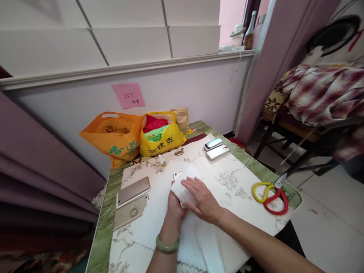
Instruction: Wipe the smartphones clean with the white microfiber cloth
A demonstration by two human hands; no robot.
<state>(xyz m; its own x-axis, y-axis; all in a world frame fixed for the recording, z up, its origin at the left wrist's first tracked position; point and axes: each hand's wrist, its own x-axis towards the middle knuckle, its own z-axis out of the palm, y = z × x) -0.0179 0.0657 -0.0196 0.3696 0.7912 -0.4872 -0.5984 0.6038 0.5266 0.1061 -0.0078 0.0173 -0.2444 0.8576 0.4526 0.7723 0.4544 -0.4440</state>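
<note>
My left hand (176,206) is closed around a white phone (176,174) from below; only its upper corner shows. Over the phone lies a thin white sheet (184,190), perhaps tissue or cloth; its exact kind is unclear. From the right, my right hand (203,199) presses the sheet against the phone, fingers on top and thumb along the lower edge. Left of my hands, a rose-gold phone (133,190) and a gold phone with a ring on its back (131,211) lie on the table. A small white bottle (162,160) stands beyond the hands.
An orange bag (113,131) and a stuffed yellow bag (162,142) stand at the table's far end. Two more phones, a silver phone (218,152) and a blue-screened phone (213,143), lie far right. Yellow-and-red scissors (274,194) rest near the right edge, glasses (179,152) near the bags.
</note>
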